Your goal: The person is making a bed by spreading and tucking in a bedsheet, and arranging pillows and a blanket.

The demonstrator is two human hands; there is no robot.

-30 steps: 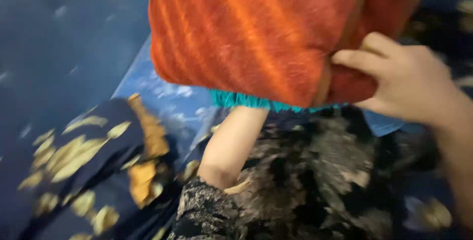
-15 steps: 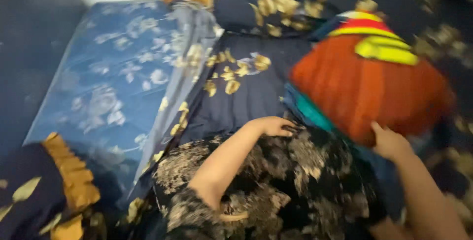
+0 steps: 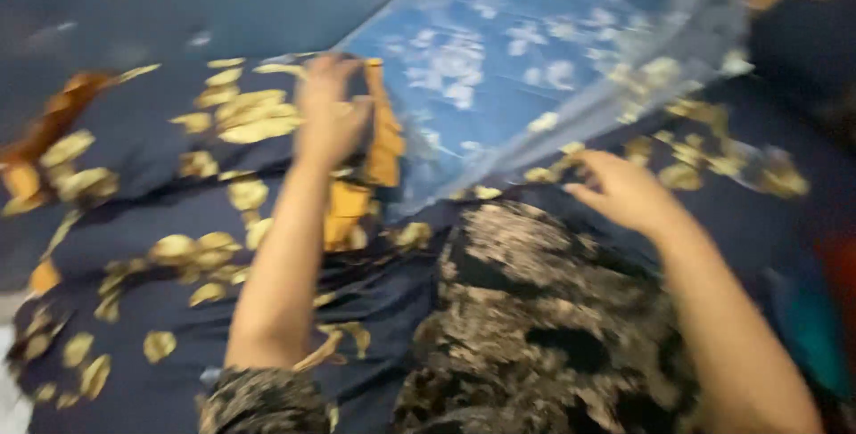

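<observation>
Since half a second ago the view has swung left and down: the orange cushion that lay by the right hand has dropped out of sight save for a blurred red and teal patch at the right edge, and both hands have shifted to other cloth. From the head camera, the only view, the left hand (image 3: 332, 118) now reaches forward onto a dark navy pillow (image 3: 178, 176) printed with gold leaves and edged with an orange frill (image 3: 379, 144); its fingers curl over the pillow's far edge beside that frill, seemingly closing on the fabric, though the blur keeps me from saying how firmly they pinch. The right hand (image 3: 624, 189) hovers with fingers spread and slightly bent over the dark gold-patterned bedsheet (image 3: 713, 176), grasping nothing that I can make out. The pillow lies at left on the bed, against a blue flowered mattress (image 3: 499, 60) whose bare top shows beyond it. I judge the pillow light, soft and easily squashed, not slippery or fragile; the frilled seam or a corner would give the surest hold. Black and tan patterned clothing (image 3: 535, 327) fills the lower middle. No containers are visible.
</observation>
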